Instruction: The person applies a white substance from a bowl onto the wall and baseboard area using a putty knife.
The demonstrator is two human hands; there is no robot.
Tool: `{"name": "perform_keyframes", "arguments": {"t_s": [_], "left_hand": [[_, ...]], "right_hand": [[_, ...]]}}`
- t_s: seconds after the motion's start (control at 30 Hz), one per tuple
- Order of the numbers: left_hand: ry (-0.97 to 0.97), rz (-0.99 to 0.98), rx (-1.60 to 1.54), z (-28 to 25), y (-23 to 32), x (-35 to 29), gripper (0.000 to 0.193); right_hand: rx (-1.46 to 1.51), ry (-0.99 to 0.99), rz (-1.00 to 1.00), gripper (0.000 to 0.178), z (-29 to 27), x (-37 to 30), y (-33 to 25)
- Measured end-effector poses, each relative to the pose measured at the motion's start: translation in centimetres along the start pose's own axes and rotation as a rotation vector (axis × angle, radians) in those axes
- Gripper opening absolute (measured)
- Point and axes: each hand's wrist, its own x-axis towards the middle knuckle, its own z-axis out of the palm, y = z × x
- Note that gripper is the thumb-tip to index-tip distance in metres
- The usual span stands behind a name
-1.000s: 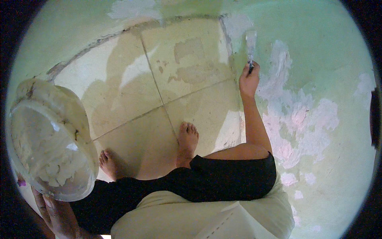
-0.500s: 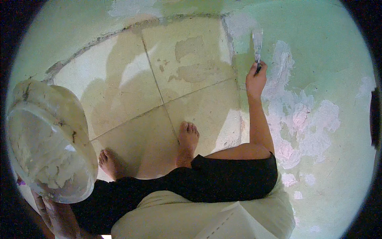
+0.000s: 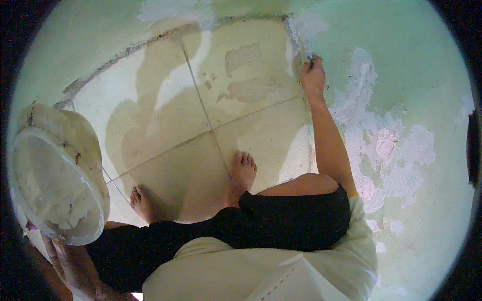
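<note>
My right hand (image 3: 313, 83) grips the dark handle of a putty knife (image 3: 309, 50). Its whitened blade lies low on the green wall, by the corner above the floor edge. On the left, a translucent whitish plastic bucket (image 3: 98, 138) is tilted with its mouth toward me. White putty (image 3: 52, 185) coats the inside and lies thick in the lower part. My left hand (image 3: 70, 263) is at the bucket's near rim, holding it; part of the fingers is hidden behind the rim.
Wet white putty patches (image 3: 386, 143) with pinkish spots cover the green wall (image 3: 416, 75) on the right. Cream floor tiles (image 3: 165, 120) bear my shadow and dried stains. My bare feet (image 3: 243, 170) stand on them. A dark object (image 3: 473, 148) sits at the far right.
My right hand has moved left and slightly up, bringing the knife to the wall's lower edge near the corner. The bucket has shifted a little to the left.
</note>
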Motion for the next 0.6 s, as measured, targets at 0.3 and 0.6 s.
{"name": "perform_keyframes", "arguments": {"t_s": [0.3,0.6], "left_hand": [[0.018,-0.025,0.002,-0.4,-0.2,0.3,0.042],[0.022,-0.028,-0.003,-0.3,0.0,0.5,0.042]], "right_hand": [[0.184,-0.03,0.005,0.031,-3.1,-6.0,0.2],[0.048,-0.082,0.056,0.027,1.7,0.1,-0.9]]}}
